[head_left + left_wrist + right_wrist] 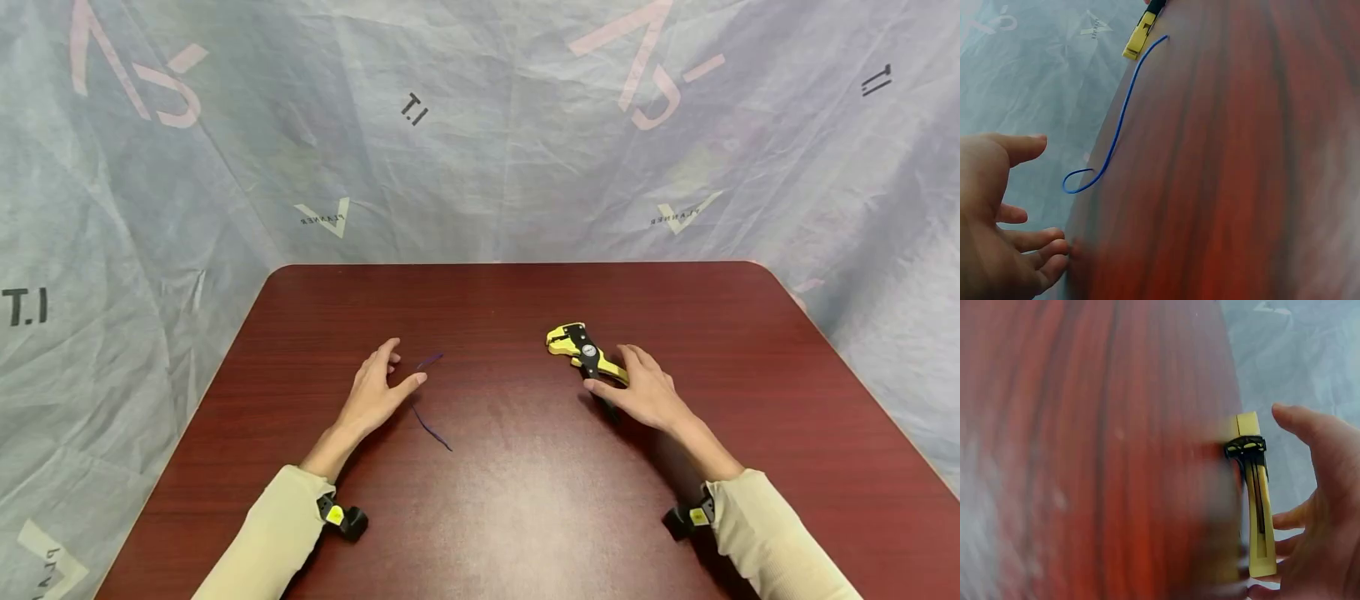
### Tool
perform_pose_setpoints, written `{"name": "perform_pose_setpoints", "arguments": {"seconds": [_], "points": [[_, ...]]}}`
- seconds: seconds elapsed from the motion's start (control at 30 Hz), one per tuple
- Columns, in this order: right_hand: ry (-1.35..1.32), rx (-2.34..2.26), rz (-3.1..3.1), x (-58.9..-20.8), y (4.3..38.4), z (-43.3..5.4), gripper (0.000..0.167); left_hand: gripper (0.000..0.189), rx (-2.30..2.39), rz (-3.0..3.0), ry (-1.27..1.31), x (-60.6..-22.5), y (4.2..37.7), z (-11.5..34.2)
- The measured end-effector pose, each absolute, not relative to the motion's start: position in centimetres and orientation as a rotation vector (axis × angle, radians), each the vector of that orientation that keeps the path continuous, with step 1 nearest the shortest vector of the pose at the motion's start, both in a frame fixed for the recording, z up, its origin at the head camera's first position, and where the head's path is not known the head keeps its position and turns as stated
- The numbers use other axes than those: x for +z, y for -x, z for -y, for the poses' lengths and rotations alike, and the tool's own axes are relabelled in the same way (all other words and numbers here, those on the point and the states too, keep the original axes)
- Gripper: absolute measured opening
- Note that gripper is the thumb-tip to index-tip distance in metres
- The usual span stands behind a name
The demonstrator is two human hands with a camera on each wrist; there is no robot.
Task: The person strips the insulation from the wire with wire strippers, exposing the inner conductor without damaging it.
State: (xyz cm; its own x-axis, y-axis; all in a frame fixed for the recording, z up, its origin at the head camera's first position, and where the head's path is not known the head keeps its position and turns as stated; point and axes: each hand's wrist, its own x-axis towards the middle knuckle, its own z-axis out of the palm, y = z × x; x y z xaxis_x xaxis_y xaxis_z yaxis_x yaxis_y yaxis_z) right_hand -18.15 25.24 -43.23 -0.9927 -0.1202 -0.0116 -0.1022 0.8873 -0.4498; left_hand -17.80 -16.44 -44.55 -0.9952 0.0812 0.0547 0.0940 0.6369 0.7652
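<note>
A thin blue wire (430, 428) lies on the table just right of my left hand (372, 393), which is held with thumb and fingers spread. In the left wrist view the wire (1124, 109) bends into a small loop at its near end, apart from the fingers. My right hand (647, 395) is at the handles of a yellow-and-black wire stripper (588, 351), whose head points to the far left. In the right wrist view the wire stripper (1264, 553) stands between thumb and fingers, with the thumb apart from it and the fingertips close behind the handle.
The dark red wood-grain table (495, 308) has rounded far corners. Pale grey printed cloth (487, 167) hangs behind it and at both sides. A small black device with a yellow label (335, 515) sits at the left wrist, and a similar black device (681, 522) at the right.
</note>
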Motion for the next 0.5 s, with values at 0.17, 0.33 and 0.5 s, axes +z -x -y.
{"name": "perform_pose_setpoints", "arguments": {"seconds": [0.17, 0.33, 0.5], "points": [[0.162, -0.67, -3.066, -43.7, 18.2, -25.0, 0.085, 0.073, -1.34, 2.786, 0.125, -45.2, 18.0, 15.9], [0.143, -0.632, -3.082, -44.0, 18.2, -24.8, 0.087, 0.067, -1.356, 2.742, 0.11, -45.5, 18.1, 15.7], [0.14, -0.609, -3.095, -44.2, 18.1, -24.7, 0.089, 0.059, -1.348, 2.688, 0.12, -45.8, 18.2, 15.5]]}}
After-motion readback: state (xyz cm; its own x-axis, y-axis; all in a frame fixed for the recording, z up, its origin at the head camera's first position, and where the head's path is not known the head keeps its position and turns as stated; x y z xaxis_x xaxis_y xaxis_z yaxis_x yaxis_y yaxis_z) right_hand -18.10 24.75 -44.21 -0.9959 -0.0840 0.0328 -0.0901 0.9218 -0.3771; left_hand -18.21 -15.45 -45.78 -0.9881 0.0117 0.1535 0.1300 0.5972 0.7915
